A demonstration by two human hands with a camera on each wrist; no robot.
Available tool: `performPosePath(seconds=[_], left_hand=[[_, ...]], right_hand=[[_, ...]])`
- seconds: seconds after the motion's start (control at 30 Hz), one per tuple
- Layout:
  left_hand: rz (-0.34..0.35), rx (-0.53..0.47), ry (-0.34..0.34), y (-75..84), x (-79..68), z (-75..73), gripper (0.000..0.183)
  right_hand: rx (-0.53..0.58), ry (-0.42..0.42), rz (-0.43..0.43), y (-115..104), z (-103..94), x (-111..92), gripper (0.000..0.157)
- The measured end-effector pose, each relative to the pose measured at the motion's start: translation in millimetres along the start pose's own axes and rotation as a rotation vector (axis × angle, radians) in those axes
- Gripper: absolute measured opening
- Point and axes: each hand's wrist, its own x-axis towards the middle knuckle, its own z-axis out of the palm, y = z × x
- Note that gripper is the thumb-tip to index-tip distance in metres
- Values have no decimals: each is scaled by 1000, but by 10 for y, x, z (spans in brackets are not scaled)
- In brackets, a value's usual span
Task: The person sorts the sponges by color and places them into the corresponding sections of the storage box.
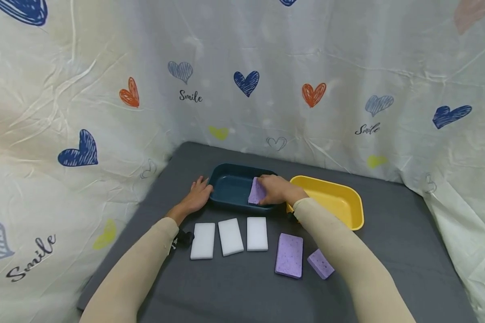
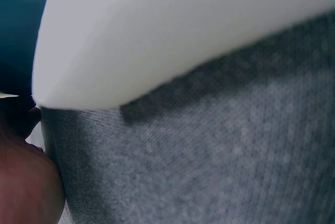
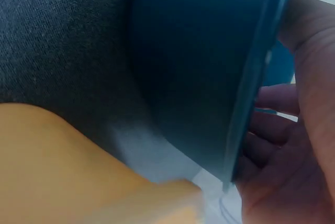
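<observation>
A dark blue tray lies at the back of the table. Inside its right end my right hand grips a purple sponge, which stands tilted. In the right wrist view, the fingers reach over the tray's rim, and the sponge is hidden there. My left hand touches the tray's left end with fingers extended. Three white sponges, the left, middle and right, lie in front of the tray. Two more purple sponges, one larger and one partly covered by my right sleeve, lie to their right.
A yellow tray stands right of the blue one, partly behind my right forearm. Grey cloth covers the table. A white curtain with printed hearts hangs behind and to the sides.
</observation>
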Motion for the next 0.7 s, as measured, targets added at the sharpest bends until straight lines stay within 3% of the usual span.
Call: performPosePath(seconds=[0.33, 0.7], left_hand=[[-8, 9, 9, -39, 59, 14, 82], [-52, -4, -12, 148, -75, -24, 73]], right_hand=[[-32, 12, -3, 0, 40, 4, 84], [-47, -10, 20, -83, 6, -77, 88]])
